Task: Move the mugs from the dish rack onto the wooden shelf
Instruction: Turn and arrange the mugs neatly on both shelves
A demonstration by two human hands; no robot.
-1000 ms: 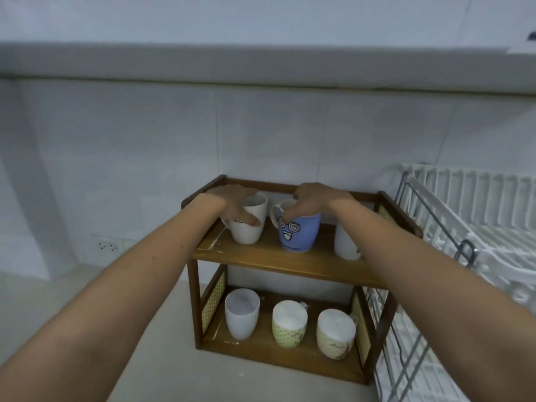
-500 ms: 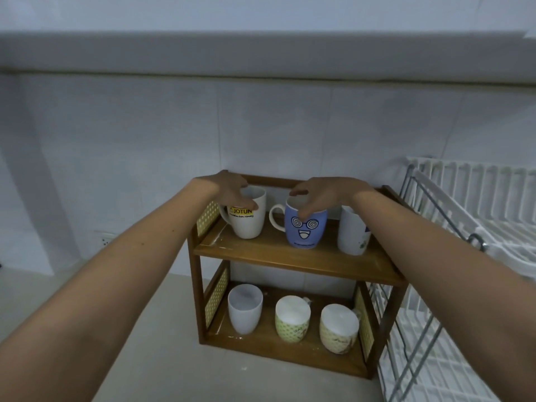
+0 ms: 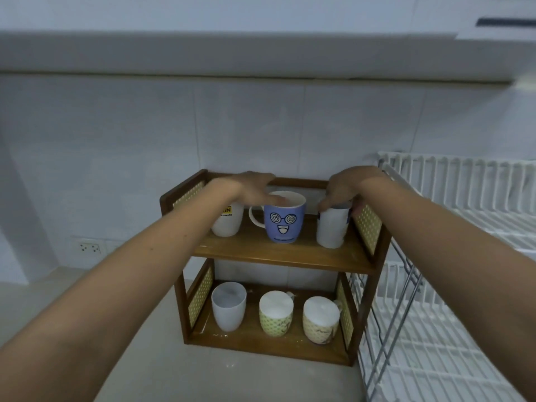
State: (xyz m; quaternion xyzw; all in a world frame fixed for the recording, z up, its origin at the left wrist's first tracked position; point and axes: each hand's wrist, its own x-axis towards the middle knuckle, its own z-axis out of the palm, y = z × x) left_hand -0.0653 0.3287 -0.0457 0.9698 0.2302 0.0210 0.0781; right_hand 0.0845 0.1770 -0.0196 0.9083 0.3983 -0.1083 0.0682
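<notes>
The wooden shelf (image 3: 261,253) has two levels. Its top level carries a white mug with a yellow label (image 3: 229,223) on the left, a blue mug with a cartoon face (image 3: 285,224) in the middle and a white mug (image 3: 330,227) on the right. My left hand (image 3: 252,187) lies over the blue mug, fingers on its rim. My right hand (image 3: 345,185) grips the right white mug from above, fingers on both sides of its rim. On the lower level stand a white mug (image 3: 229,306), a green patterned mug (image 3: 275,313) and a cream patterned mug (image 3: 320,319).
The white wire dish rack (image 3: 464,198) stands directly right of the shelf, with no mugs visible in it. A tiled wall rises behind and a ledge runs above. A wall socket (image 3: 90,248) sits low on the left. The shelf rests on a pale counter (image 3: 203,372).
Both hands shifted one mug to the right: the left from the labelled white mug to the blue mug, the right from the blue mug to the right white mug. The view stepped back slightly.
</notes>
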